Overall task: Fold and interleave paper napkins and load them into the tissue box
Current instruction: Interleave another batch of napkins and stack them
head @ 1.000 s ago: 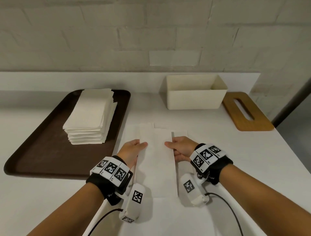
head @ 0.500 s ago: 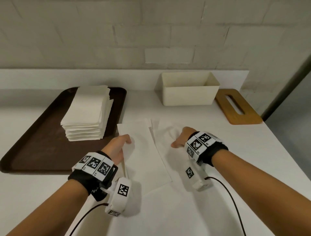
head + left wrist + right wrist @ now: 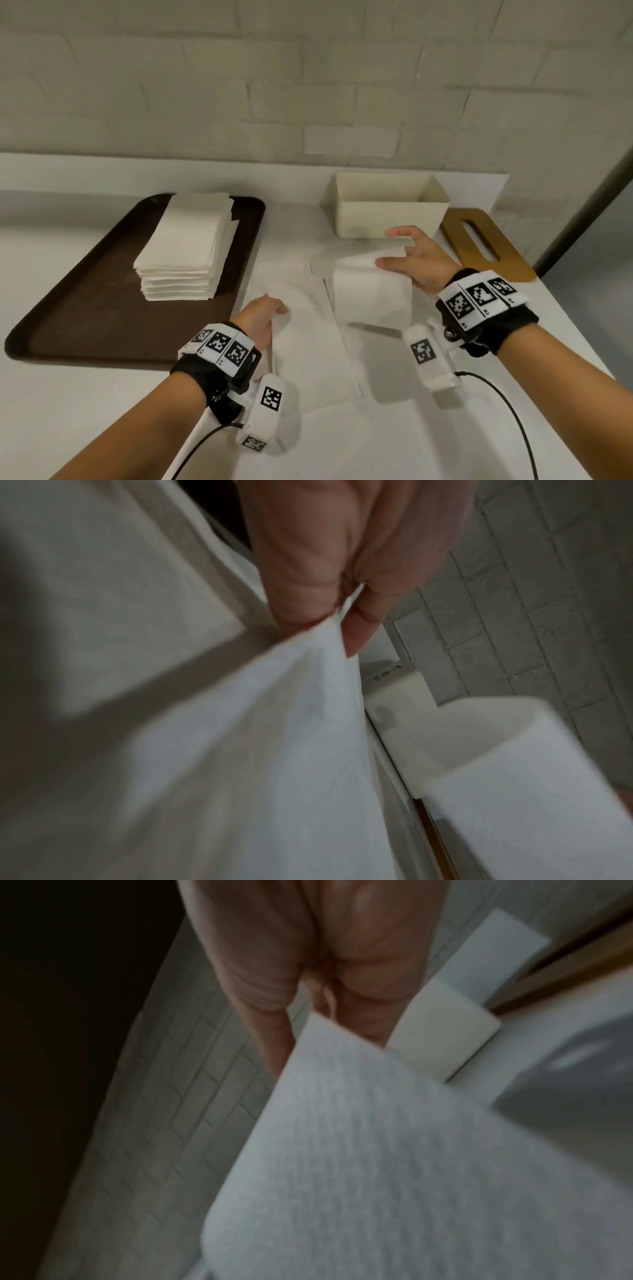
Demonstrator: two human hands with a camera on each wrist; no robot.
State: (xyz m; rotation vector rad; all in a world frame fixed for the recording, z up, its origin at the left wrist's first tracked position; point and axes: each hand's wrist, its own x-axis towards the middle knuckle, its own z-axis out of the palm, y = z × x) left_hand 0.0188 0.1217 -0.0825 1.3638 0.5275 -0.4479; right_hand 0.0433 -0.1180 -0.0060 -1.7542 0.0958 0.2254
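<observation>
Two white napkins lie unfolded on the white counter. My left hand (image 3: 270, 313) pinches the left edge of the left napkin (image 3: 308, 342); the left wrist view shows thumb and finger (image 3: 356, 631) closed on the paper (image 3: 274, 723). My right hand (image 3: 407, 260) holds the right napkin (image 3: 371, 296) lifted off the counter and curling over, its edge caught between thumb and fingers. The same sheet (image 3: 377, 1150) fills the right wrist view. The open cream tissue box (image 3: 390, 219) stands just behind the right hand. A stack of folded napkins (image 3: 188, 250) sits on the brown tray (image 3: 85, 308).
The wooden box lid (image 3: 486, 245) with its slot lies right of the box, near the counter's right edge. A raised white ledge and a brick wall close off the back. Cables trail from both wrist cameras toward me.
The right hand has lifted its napkin off the counter and carried it back toward the box. The left hand has drawn its napkin slightly left and stayed low.
</observation>
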